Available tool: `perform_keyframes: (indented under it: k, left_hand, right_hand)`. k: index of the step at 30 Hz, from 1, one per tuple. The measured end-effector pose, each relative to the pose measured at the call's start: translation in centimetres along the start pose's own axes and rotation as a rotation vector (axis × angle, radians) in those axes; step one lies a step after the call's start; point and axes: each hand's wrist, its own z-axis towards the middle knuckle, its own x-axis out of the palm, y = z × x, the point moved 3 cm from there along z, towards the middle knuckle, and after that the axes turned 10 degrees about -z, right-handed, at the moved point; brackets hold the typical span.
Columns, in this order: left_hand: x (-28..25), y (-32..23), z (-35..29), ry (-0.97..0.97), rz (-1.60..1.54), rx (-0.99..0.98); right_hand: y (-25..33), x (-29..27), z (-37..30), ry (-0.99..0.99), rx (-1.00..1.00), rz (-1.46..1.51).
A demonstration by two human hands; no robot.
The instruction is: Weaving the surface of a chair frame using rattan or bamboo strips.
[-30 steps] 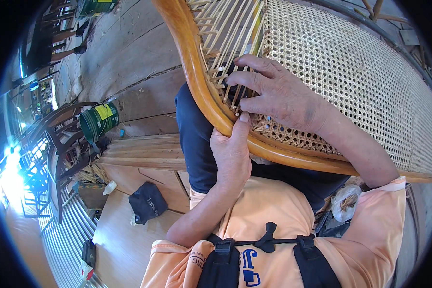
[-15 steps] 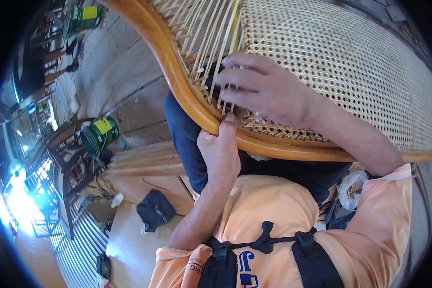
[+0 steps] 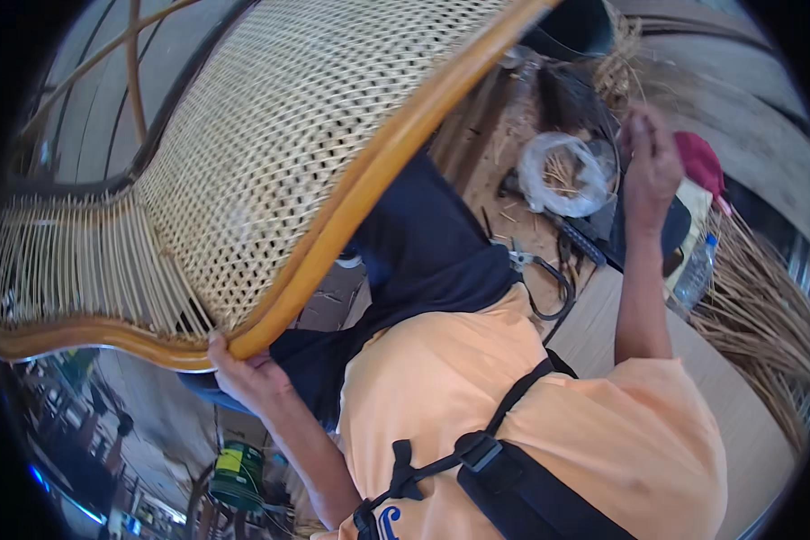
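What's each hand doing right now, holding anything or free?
Left hand: closed on the corner of the cane chair frame.
Right hand: raised off the chair, fingers pinched together; whether they hold a strand cannot be told.

Wooden bench (image 3: pixel 603 333): pliers (image 3: pixel 535 270), clear bag (image 3: pixel 562 171), water bottle (image 3: pixel 696 274), cane strands (image 3: pixel 765 315) (loose bundle).

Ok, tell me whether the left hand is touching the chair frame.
Touching. The head view shows the left hand gripping the wooden chair frame at its corner, fingers wrapped over the edge.
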Motion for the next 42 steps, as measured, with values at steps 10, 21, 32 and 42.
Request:
perform_keyframes:
  k: [10,21,32,42]
  left_hand:
    - [-1.1,-0.2,1.3,0.113,0.014,-0.011]
    - [-0.7,-0.2,1.1,0.138,0.036,0.039]
    - [-0.7,0.0,1.2,0.159,0.041,0.028]
    - [-0.7,0.1,1.1,0.142,0.042,0.029]
  right_hand:
    - [-13.7,1.4,-9.8,0.234,0.187,-0.37]
    - [-11.9,4.1,-19.3,0.459,0.251,-0.422]
    - [-13.1,1.1,-12.5,0.12,0.315,-0.42]
    - [-18.3,3.7,-7.8,0.425,0.418,-0.919]
